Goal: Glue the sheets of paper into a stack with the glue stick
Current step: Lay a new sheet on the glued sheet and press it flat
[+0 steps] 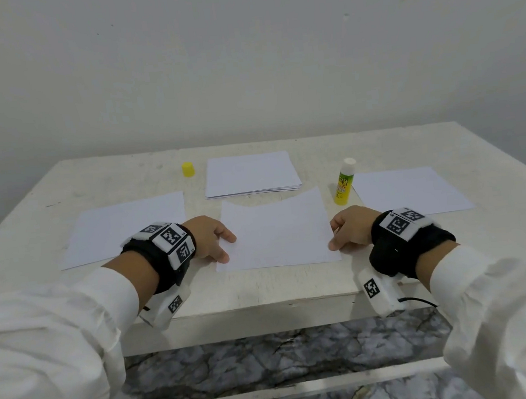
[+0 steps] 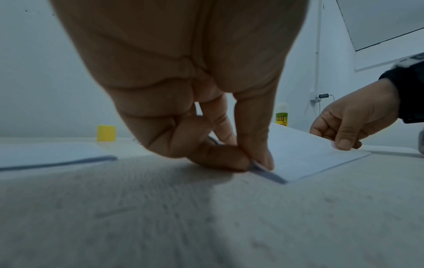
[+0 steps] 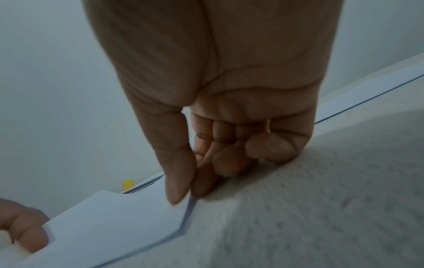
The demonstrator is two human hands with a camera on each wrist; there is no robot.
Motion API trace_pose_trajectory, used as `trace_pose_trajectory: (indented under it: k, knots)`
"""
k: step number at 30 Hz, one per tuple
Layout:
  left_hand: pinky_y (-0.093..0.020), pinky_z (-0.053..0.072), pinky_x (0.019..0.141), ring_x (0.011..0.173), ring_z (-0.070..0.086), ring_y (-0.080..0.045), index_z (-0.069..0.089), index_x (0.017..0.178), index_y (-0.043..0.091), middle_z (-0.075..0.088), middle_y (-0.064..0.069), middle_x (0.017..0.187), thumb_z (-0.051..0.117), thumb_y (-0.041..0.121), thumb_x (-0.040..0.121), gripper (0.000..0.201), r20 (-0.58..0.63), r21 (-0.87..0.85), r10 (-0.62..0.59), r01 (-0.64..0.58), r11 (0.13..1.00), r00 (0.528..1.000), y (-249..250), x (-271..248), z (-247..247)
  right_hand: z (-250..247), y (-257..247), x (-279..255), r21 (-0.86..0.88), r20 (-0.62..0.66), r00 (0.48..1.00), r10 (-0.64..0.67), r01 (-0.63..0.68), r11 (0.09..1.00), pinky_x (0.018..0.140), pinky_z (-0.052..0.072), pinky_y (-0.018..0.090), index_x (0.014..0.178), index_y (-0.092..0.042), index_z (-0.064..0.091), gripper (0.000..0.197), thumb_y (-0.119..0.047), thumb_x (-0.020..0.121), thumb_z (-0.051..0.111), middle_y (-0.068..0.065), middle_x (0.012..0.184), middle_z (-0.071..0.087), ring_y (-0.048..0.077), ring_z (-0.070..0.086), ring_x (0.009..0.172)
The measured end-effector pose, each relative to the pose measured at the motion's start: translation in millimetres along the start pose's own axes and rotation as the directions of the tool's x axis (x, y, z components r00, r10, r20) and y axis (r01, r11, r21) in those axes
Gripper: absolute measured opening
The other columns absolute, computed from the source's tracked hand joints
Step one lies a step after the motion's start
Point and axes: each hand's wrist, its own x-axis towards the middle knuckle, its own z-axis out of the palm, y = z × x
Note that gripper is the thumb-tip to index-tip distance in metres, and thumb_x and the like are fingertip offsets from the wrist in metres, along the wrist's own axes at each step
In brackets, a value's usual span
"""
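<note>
**Both hands pinch the middle sheet by its side edges**

From the head view, the left hand (image 1: 209,240) and right hand (image 1: 351,228) each pinch an edge of the centre sheet (image 1: 275,233) on the white surface (image 1: 378,151). The uncapped glue stick (image 1: 344,182) stands upright just beyond the right hand, its yellow cap (image 1: 188,169) beside the paper stack (image 1: 251,175); single sheets lie far left (image 1: 127,227) and far right (image 1: 410,191).

The left wrist view shows thumb and fingers (image 2: 259,145) closed on the sheet's edge.

The right wrist view shows thumb and forefinger pinching the opposite edge, the other fingers (image 3: 270,148) curled.
</note>
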Motion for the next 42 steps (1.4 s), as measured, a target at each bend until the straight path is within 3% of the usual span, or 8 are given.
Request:
trace_pose_trajectory:
  k: [12,16,20,24,28,32,35,42]
  knots:
    - [-0.015,0.040,0.066,0.096,0.053,-0.013,0.064,0.119,0.026,0.061,-0.006,0.123,0.077,0.018,0.078,0.044,-0.005,0.052,0.015,-0.014,0.999,1.000,2.8,-2.5,0.2,5.9,-7.2,-1.0,-0.135,-0.032,0.999,-0.028,0.024,0.991,0.057,0.045,0.022,0.102,-0.004,0.064,0.027,-0.002,0.076,0.074,0.011,0.084,0.061,0.020,0.055,0.068]
    - [-0.019,0.041,0.075,0.097,0.054,-0.015,0.063,0.120,0.026,0.061,-0.007,0.125,0.077,0.017,0.078,0.045,0.003,0.033,0.005,-0.005,0.999,1.000,3.4,-3.4,-0.3,7.5,-10.0,-2.5,-0.169,-0.061,0.998,-0.005,-0.005,0.986,0.057,0.042,0.024,0.084,-0.008,0.057,0.020,-0.004,0.076,0.075,0.005,0.074,0.057,0.022,0.053,0.069]
    - [-0.019,0.038,0.086,0.109,0.057,-0.020,0.047,0.139,0.025,0.059,-0.007,0.129,0.075,0.022,0.081,0.065,0.022,0.095,-0.007,0.005,0.995,1.000,4.5,-3.8,0.0,8.7,-10.5,-7.6,-0.236,-0.101,0.995,0.004,-0.028,0.971,0.069,0.045,0.028,0.130,-0.011,0.043,0.060,-0.012,0.079,0.074,0.005,0.102,0.058,0.023,0.053,0.091]
    - [-0.027,0.040,0.101,0.122,0.051,-0.021,0.029,0.149,0.031,0.048,-0.003,0.137,0.069,0.043,0.083,0.078,0.036,0.293,-0.043,0.031,0.956,0.998,2.4,-1.9,-2.7,10.1,-16.0,-11.1,-0.396,-0.088,0.995,-0.047,0.008,0.918,0.094,0.042,0.030,0.143,-0.015,0.031,0.074,-0.015,0.081,0.070,0.009,0.137,0.046,0.026,0.049,0.121]
    - [-0.035,0.039,0.105,0.129,0.041,-0.030,0.010,0.151,0.036,0.028,-0.009,0.143,0.064,0.067,0.074,0.099,0.076,0.495,-0.075,0.028,0.869,0.994,-2.6,7.0,-6.8,23.0,-41.5,-10.9,-0.632,0.045,0.994,-0.097,0.103,0.768,0.100,0.044,0.033,0.136,-0.013,0.047,0.059,-0.026,0.083,0.067,0.010,0.135,0.045,0.027,0.049,0.120]
    - [-0.045,0.029,0.111,0.139,0.021,-0.032,0.003,0.152,0.031,0.013,-0.008,0.153,0.062,0.074,0.069,0.111,0.089,0.617,-0.057,-0.011,0.787,0.994,-3.0,16.8,-10.9,54.3,-82.7,6.8,-0.720,0.201,0.966,-0.164,0.259,0.643,0.098,0.044,0.037,0.129,-0.009,0.052,0.071,-0.052,0.076,0.071,0.010,0.130,0.051,0.027,0.051,0.116]
    - [-0.051,0.020,0.114,0.144,0.006,-0.032,0.000,0.153,0.023,-0.006,-0.003,0.160,0.065,0.075,0.065,0.121,0.129,0.661,-0.020,-0.071,0.747,0.991,-0.8,25.4,-13.8,79.8,-112.4,26.4,-0.709,0.260,0.943,-0.207,0.332,0.623,0.107,0.036,0.042,0.143,-0.012,0.032,0.095,-0.056,0.070,0.074,0.009,0.149,0.031,0.027,0.038,0.132]
    - [-0.052,0.014,0.116,0.147,-0.002,-0.026,-0.007,0.152,0.014,-0.007,0.003,0.160,0.067,0.076,0.060,0.133,0.157,0.674,-0.006,-0.102,0.732,0.988,1.7,39.2,-14.1,81.4,-117.0,43.0,-0.727,0.279,0.942,-0.189,0.336,0.599,0.117,0.017,0.047,0.152,-0.012,-0.002,0.126,-0.061,0.065,0.075,0.007,0.160,-0.005,0.025,0.006,0.147]
